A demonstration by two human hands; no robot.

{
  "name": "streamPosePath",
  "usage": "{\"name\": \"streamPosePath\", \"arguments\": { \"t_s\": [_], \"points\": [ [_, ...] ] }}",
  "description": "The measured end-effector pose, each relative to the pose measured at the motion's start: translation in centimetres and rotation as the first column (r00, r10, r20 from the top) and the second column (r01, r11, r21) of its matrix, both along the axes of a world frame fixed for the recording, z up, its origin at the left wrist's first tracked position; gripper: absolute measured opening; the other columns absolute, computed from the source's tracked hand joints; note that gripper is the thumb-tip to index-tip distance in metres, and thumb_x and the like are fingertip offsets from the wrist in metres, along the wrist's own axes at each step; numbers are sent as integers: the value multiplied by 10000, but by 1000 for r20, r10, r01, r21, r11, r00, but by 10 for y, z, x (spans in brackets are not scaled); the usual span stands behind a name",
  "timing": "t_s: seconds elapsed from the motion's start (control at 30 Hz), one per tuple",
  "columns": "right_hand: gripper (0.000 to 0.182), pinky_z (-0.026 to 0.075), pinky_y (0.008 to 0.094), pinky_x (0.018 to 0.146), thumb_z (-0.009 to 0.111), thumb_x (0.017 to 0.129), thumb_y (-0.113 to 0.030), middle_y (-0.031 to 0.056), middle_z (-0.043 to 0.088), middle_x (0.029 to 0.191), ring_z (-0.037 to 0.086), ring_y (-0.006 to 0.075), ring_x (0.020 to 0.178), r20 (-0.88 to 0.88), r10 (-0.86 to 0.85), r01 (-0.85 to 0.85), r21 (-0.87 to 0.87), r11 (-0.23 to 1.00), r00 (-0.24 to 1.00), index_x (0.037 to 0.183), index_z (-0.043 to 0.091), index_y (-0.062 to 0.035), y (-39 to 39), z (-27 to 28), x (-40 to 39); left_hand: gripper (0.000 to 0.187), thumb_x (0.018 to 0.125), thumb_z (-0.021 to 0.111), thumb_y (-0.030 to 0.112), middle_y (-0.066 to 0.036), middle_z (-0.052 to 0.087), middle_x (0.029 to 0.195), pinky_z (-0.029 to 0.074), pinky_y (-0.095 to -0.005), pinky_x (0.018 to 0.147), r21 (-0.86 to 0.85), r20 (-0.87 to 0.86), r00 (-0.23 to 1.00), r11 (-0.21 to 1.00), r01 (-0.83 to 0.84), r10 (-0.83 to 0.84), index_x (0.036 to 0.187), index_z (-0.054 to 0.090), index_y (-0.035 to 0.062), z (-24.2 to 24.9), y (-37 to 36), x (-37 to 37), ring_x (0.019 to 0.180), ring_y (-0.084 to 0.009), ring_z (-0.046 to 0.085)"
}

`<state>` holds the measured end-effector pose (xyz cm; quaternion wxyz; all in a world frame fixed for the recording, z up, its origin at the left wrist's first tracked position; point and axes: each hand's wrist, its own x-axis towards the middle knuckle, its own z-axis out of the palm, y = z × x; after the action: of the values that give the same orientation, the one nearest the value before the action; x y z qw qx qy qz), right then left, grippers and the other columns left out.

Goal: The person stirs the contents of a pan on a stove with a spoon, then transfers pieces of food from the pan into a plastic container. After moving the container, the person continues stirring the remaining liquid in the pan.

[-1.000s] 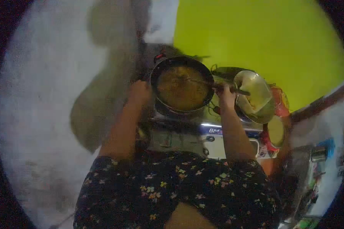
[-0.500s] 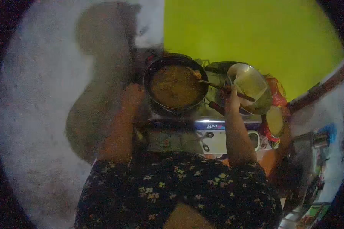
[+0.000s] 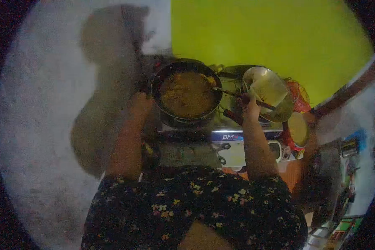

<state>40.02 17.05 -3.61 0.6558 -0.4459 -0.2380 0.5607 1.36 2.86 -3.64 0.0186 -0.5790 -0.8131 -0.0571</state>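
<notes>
A black frying pan (image 3: 156, 85) full of yellow-brown food (image 3: 186, 94) sits on the left burner of a gas stove (image 3: 221, 143). My left hand (image 3: 141, 105) grips the pan at its left rim, where the handle is hidden. My right hand (image 3: 250, 106) holds a spatula (image 3: 231, 94) whose blade reaches into the pan's right side. A shiny metal wok (image 3: 270, 91) with some pale food stands on the right burner, just behind my right hand.
A yellow-green wall (image 3: 271, 37) rises behind the stove, a grey-white wall (image 3: 50, 104) to the left. A round red-and-yellow item (image 3: 298, 130) lies right of the stove. Cluttered shelves (image 3: 346, 166) fill the far right. My floral dress (image 3: 196, 208) covers the foreground.
The view has drifted, so pan and stove sit further left. My right hand has shifted the spatula from the pan's middle to its right edge. My left hand stays at the pan's rim.
</notes>
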Motion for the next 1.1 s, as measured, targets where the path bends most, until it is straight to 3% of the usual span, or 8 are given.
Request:
{"name": "streamPosePath", "arguments": {
  "t_s": [0.07, 0.13, 0.2, 0.27, 0.6, 0.8, 0.9, 1.1],
  "points": [
    [275, 543, 343, 627, 555, 907, -234, 126, 650, 861, 637, 231, 760, 6, 38, -38, 7, 999, 999, 975, 575, 31, 0, 1, 1, 437, 937, 444, 358, -221, 544, 1188, 413, -500, 952, 50, 80, 992, 993, -106, 102, 1096, 586, -24, -1, 2, 2, 1106, -393, 521],
    [323, 558, 364, 673, 589, 900, -244, 131, 618, 925, 611, 225, 809, 618, -39, -144, 243, 959, 785, 1089, 525, 10, 38, -66, 22, 429, 939, 445, 349, -219, 539, 1199, 408, -500, 955, 61, 146, 979, 986, -154, 144, 1110, 580, -20, -4, 4, 2, 1107, -393, 521],
    [375, 561, 372, 701, 606, 897, -254, 130, 601, 957, 595, 219, 830, 712, -9, -255, 263, 930, 702, 1147, 502, 6, 43, -76, 28, 423, 942, 445, 342, -219, 540, 1195, 410, -496, 950, 43, 197, 972, 990, -136, 125, 1125, 574, -17, -9, 6, -4, 1111, -386, 521],
    [391, 551, 368, 711, 607, 898, -265, 124, 600, 957, 588, 212, 824, 368, 232, -306, 159, 939, 900, 1148, 506, 18, 14, -22, 16, 428, 908, 510, 390, -185, 597, 1115, 436, -486, 915, 118, 150, 985, 987, -105, 86, 1073, 614, 8, -13, 9, -7, 1043, -378, 562],
    [360, 511, 394, 779, 666, 866, -273, 138, 586, 1133, 565, 239, 1010, 657, 91, -265, 170, 949, 748, 1080, 594, 8, 5, 7, 38, 358, 907, 528, 334, -175, 603, 1109, 440, -471, 897, 235, 193, 977, 971, 48, -95, 1121, 617, 61, -23, 12, -17, 1004, -351, 594],
    [323, 509, 315, 789, 612, 901, -215, 121, 633, 1040, 606, 200, 941, 229, 189, -224, 137, 965, 955, 1107, 590, 33, -7, 37, 65, 378, 900, 544, 361, -177, 610, 1099, 452, -454, 894, 77, 207, 970, 986, -145, 126, 1099, 626, 50, 40, 1, 31, 998, -355, 599],
    [312, 522, 323, 779, 604, 903, -186, 110, 623, 1062, 617, 195, 899, 296, 251, -299, 129, 946, 922, 1135, 559, 17, -18, 70, 89, 375, 900, 549, 348, -185, 606, 1111, 454, -436, 895, 122, 255, 954, 974, -194, 158, 1091, 626, 35, 35, 9, 37, 1007, -351, 597],
    [273, 543, 327, 710, 600, 891, -190, 150, 639, 962, 653, 215, 801, 345, -32, -94, 343, 935, 938, 998, 606, 62, -2, 68, 141, 358, 894, 565, 282, -200, 593, 1147, 451, -425, 917, 266, 386, 919, 963, -31, -77, 1130, 604, 16, 85, 25, 121, 1049, -346, 582]
  ]
}}
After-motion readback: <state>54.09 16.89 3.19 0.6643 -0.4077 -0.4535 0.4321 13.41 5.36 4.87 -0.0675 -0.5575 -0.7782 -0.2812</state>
